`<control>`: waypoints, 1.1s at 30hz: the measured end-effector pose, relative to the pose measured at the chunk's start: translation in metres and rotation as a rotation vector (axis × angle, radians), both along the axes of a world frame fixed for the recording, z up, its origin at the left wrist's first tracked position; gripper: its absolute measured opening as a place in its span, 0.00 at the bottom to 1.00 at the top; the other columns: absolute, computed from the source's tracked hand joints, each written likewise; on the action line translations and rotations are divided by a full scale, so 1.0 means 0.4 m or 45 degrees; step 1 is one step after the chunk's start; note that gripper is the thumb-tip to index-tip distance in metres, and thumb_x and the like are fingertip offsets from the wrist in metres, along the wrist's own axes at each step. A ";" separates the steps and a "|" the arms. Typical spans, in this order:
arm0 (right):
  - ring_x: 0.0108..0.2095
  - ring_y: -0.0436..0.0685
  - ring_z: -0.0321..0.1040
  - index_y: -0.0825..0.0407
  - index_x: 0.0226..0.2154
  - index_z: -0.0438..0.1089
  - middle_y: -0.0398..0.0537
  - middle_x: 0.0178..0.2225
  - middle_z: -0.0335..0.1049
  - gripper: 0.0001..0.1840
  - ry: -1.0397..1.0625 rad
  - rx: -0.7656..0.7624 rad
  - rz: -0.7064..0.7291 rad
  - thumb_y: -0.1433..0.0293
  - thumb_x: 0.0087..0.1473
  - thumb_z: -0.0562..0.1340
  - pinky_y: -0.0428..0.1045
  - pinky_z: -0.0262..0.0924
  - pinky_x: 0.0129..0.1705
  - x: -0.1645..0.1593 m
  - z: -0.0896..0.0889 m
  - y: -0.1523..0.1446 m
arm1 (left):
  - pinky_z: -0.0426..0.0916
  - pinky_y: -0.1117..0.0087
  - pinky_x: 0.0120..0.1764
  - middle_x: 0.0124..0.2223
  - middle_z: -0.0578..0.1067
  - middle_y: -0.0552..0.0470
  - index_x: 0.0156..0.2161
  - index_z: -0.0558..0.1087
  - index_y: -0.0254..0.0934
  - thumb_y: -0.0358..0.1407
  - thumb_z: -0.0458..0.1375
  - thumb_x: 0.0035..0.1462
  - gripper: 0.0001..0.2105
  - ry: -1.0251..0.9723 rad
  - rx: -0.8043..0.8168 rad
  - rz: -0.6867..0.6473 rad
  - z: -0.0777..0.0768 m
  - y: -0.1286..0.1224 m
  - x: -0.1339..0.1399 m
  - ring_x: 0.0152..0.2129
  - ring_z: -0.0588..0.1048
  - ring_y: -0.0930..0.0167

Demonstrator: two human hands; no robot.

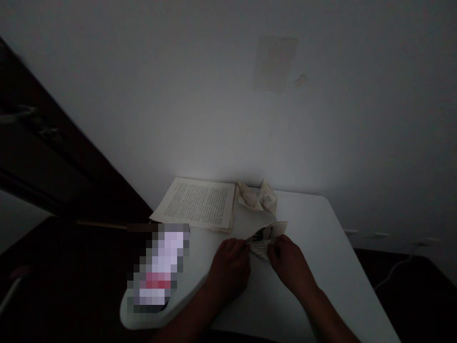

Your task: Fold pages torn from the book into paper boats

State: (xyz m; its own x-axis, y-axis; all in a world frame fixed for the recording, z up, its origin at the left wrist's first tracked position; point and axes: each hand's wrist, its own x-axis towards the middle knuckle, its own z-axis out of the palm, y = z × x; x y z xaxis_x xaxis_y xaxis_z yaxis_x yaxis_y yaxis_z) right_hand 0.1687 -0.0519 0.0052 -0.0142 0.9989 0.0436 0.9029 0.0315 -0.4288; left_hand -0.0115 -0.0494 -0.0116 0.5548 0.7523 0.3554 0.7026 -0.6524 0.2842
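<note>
In the lower centre of the frame, on the white table (342, 295), I had the work piece between my two hands: a partly folded paper (260, 247), printed with text and a dark picture. My left hand (232, 264) was curled, its fingers drawn in and pinching the paper's left corner; the thumb's exact position was hidden from view. My right hand (286, 256) pinched the near right side between thumb and bent fingers. Neither hand was spread, and the two were apart, with the paper bridging the gap. A flap stood raised at the far side, above the right fingers.

Findings on method: with both ends held, I judged the grip sound for steering a crease. Good practice called for the left pinch to act as anchor while the right aligned the edges before any pressing. In my assessment, the sheet looked thin and liable to tear or wrinkle if pulled outward, so light tension was advisable. Creases were best run flat against the table, which offered firm backing. The light was dim; edges warranted a close check.

Just beyond, against the wall (214, 105), stood a folded paper form (252, 199) with pointed corners. To its left lay a stack of printed pages (200, 202). A pixelated object (160, 267) occupied the lower left.
</note>
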 end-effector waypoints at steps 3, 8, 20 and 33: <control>0.29 0.53 0.65 0.54 0.21 0.66 0.50 0.29 0.66 0.14 -0.008 -0.007 0.000 0.72 0.55 0.52 0.47 0.56 0.33 0.000 0.002 0.000 | 0.65 0.58 0.42 0.40 0.70 0.45 0.43 0.68 0.34 0.26 0.50 0.53 0.12 -0.001 -0.012 -0.007 0.000 0.002 0.000 0.39 0.68 0.63; 0.29 0.53 0.66 0.54 0.21 0.66 0.50 0.29 0.65 0.14 -0.012 -0.029 0.015 0.72 0.55 0.52 0.46 0.56 0.33 0.002 0.001 0.001 | 0.65 0.59 0.41 0.37 0.70 0.46 0.40 0.69 0.35 0.26 0.51 0.53 0.10 0.049 -0.031 -0.014 0.010 0.002 0.003 0.38 0.67 0.63; 0.28 0.53 0.66 0.53 0.21 0.66 0.50 0.29 0.66 0.14 -0.003 -0.005 0.003 0.72 0.54 0.52 0.47 0.57 0.32 0.001 -0.004 0.001 | 0.65 0.59 0.41 0.38 0.70 0.45 0.41 0.69 0.35 0.27 0.50 0.53 0.10 0.031 0.014 -0.027 0.007 0.000 0.002 0.38 0.67 0.64; 0.29 0.52 0.66 0.54 0.21 0.66 0.50 0.29 0.65 0.14 -0.013 -0.016 0.001 0.72 0.54 0.52 0.46 0.57 0.33 0.002 -0.003 -0.001 | 0.64 0.59 0.41 0.35 0.69 0.47 0.34 0.69 0.35 0.26 0.51 0.52 0.07 0.061 -0.014 0.020 0.013 0.000 0.003 0.35 0.67 0.65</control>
State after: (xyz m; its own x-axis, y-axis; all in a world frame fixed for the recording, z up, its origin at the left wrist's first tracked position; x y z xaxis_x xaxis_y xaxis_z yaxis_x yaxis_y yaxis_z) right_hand 0.1693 -0.0525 0.0042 -0.0154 0.9994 0.0306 0.9072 0.0269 -0.4199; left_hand -0.0103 -0.0496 -0.0063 0.5593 0.7647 0.3202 0.7255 -0.6383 0.2572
